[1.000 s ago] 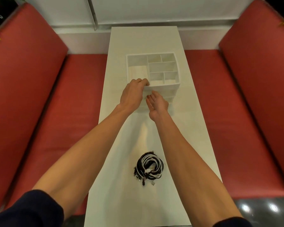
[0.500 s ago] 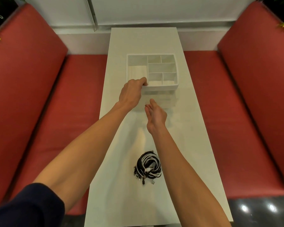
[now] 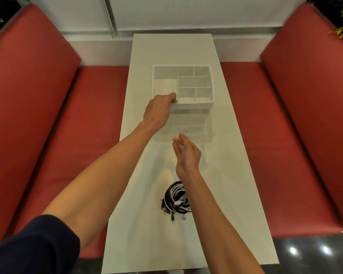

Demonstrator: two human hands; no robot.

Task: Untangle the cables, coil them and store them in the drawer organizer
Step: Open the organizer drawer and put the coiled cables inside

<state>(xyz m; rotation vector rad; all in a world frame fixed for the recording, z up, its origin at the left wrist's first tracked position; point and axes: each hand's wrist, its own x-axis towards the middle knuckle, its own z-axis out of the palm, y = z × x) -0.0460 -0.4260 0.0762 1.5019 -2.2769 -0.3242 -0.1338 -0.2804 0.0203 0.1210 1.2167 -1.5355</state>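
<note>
A white drawer organizer [image 3: 194, 105] with several compartments sits on the far half of the white table [image 3: 226, 175]. My left hand [image 3: 158, 111] grips its near rim at the front left corner. My right hand [image 3: 187, 155] hovers open over the table between the organizer and the cables, fingers pointing away from me, holding nothing. A tangled bundle of black and white cables [image 3: 175, 200] lies on the table close to me, partly hidden under my right forearm.
Red padded benches [image 3: 48, 135] flank the narrow table on both sides, the right one [image 3: 295, 125] just as close. A white wall runs behind the table's far end. Dark glossy floor shows at the near right.
My right hand has drawn back from the organizer's front toward the cables. My left hand has kept its grip on the rim.
</note>
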